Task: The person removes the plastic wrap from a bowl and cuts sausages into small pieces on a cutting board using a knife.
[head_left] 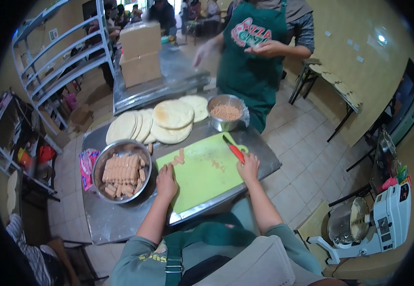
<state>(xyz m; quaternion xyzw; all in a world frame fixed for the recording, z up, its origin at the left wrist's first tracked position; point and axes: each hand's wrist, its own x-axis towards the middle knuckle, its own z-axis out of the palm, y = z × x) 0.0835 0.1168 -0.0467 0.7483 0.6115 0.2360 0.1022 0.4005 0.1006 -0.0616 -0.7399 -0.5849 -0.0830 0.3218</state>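
My right hand [249, 168] is closed around the red handle of a knife [235, 151], its dark blade pointing away over the far right of a green cutting board [202, 178]. At the board's left edge my left hand [167, 182] lies with fingers stretched forward, holding nothing I can see. Just past its fingertips are a few pieces of sausage [180, 156]. Small chopped bits [218, 165] lie right of the board's middle. To the left, a steel bowl [103, 190] holds stacked and loose sausages [121, 170].
Round flatbreads [172, 114] overlap behind the board, beside a metal bowl [222, 125] of chopped filling. A pink plastic packet [88, 164] lies left. Across the table stands a person in a green apron [250, 62]. Boxes [141, 55] sit farther back; a mixer [390, 219] stands right.
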